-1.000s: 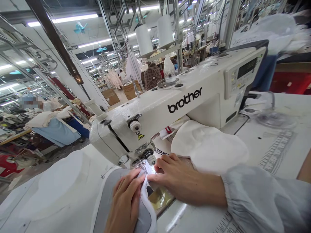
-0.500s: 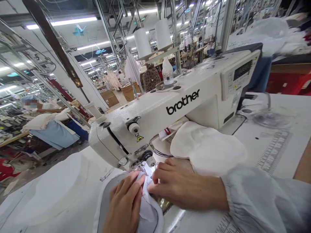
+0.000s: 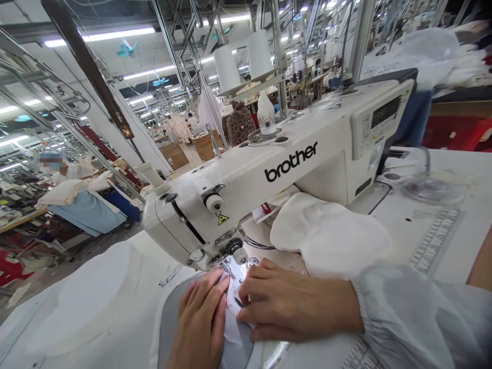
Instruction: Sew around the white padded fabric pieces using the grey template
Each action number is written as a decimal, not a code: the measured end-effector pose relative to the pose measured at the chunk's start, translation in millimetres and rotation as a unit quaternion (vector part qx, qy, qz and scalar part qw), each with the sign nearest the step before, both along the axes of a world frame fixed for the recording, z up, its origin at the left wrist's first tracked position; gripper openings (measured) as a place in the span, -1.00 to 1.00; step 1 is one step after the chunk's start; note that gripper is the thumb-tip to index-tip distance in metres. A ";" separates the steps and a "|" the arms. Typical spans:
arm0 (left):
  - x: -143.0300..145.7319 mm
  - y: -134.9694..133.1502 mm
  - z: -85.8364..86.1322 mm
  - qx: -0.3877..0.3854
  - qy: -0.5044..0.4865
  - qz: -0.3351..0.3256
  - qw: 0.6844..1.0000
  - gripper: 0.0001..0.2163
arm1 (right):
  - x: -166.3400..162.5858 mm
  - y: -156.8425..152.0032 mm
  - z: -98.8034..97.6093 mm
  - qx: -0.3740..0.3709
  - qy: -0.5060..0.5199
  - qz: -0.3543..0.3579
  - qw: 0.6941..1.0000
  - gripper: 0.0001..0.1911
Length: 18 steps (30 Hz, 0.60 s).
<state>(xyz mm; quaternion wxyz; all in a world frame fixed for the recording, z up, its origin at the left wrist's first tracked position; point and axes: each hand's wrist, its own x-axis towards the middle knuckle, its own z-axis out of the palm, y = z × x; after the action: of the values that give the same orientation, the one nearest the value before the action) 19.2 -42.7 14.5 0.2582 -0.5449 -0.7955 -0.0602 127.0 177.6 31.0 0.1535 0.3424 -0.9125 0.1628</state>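
- The left hand [image 3: 202, 318] lies spread on the cloth, palm down, fingers out straight and close together, their tips just beside the metal foot [image 3: 226, 267] of the sewing machine.
- The right hand [image 3: 294, 305] has its fingers curled, with thumb and fingertips at the white edge of the cloth; whether they pinch it, I cannot tell.
- The cloth [image 3: 168, 320], grey with a white border, lies under the left hand, its far end by the foot, where a bright light falls.
- A pale, gathered sleeve [image 3: 415, 312] covers the right forearm.
- The sewing machine [image 3: 292, 161], white and lettered "brother", stands over the far end of the cloth, with a button panel [image 3: 378, 123] at its right end.
- A loose white cloth piece [image 3: 332, 236] lies beyond the right hand, near the machine's arm.
- The white table [image 3: 418, 205] bears printed ruler marks [image 3: 436, 238] and a clear round dish [image 3: 434, 188].
- Two white thread cones [image 3: 226, 69] stand above the machine.
- Farther left, a person [image 3: 63, 171] is near some blue cloth [image 3: 88, 207].
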 end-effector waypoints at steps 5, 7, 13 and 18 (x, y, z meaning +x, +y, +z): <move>0.1 -1.8 -7.3 -0.011 -0.005 0.018 1.000 -0.70 | 0.7 1.9 -1.3 0.003 -0.002 0.002 1.000 -0.74; -0.2 -2.6 -6.5 0.000 -0.013 0.015 1.000 -0.71 | 1.7 2.3 -1.1 0.002 -0.007 0.008 1.000 -0.73; -7.9 -7.3 8.0 -0.038 -0.047 -0.031 0.998 -0.68 | 4.0 -1.2 0.9 -0.010 -0.007 0.000 1.000 -0.75; -7.0 -10.5 -8.5 -0.001 0.001 -0.012 1.000 -0.66 | 6.7 0.8 5.9 -0.010 0.005 -0.021 1.000 -0.75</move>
<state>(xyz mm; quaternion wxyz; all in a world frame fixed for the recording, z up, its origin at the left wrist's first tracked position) 12.2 -53.2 6.0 0.2578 -0.5551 -0.7884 -0.0618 133.7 178.4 36.9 0.1648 0.3227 -0.9170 0.1667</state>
